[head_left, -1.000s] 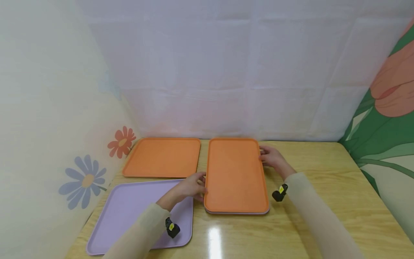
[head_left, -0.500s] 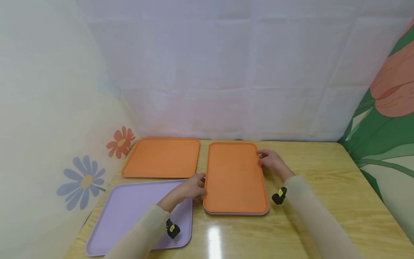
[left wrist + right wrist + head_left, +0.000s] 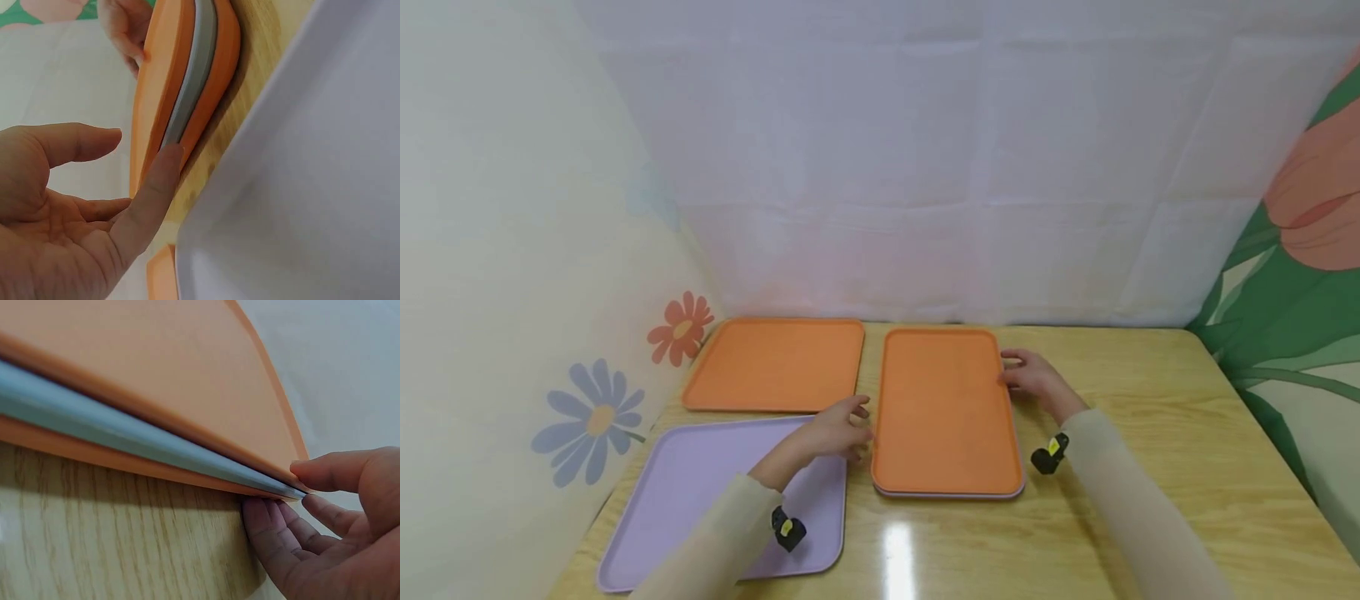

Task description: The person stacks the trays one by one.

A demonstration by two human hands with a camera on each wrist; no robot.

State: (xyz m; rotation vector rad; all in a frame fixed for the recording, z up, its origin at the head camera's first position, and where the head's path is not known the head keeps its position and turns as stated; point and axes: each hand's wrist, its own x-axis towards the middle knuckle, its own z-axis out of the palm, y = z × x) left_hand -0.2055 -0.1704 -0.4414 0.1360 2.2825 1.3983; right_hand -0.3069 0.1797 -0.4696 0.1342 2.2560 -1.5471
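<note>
A stack of trays lies lengthwise at mid-table: an orange tray (image 3: pixel 947 408) on top, a pale tray (image 3: pixel 125 428) in the middle, and a lower orange tray (image 3: pixel 219 69) beneath. My left hand (image 3: pixel 833 432) is at the stack's left side, thumb and fingers spread apart; in the left wrist view one fingertip overlaps the pale tray's edge. On the far right side my right hand (image 3: pixel 1033 377) pinches the stack's edge, thumb at the top rim and fingers under the lower one, as the right wrist view shows.
Another orange tray (image 3: pixel 778 367) lies at the back left. In front of it is a lilac tray (image 3: pixel 700 492), partly under my left forearm. The wooden table (image 3: pixel 1187 467) meets a white cloth backdrop (image 3: pixel 925 167) behind and flowered panels at both sides.
The stack's top tray has slid slightly toward me and lined up with those below. My left hand has drawn back leftward, letting go of the edge; the right hand shifted slightly nearer.
</note>
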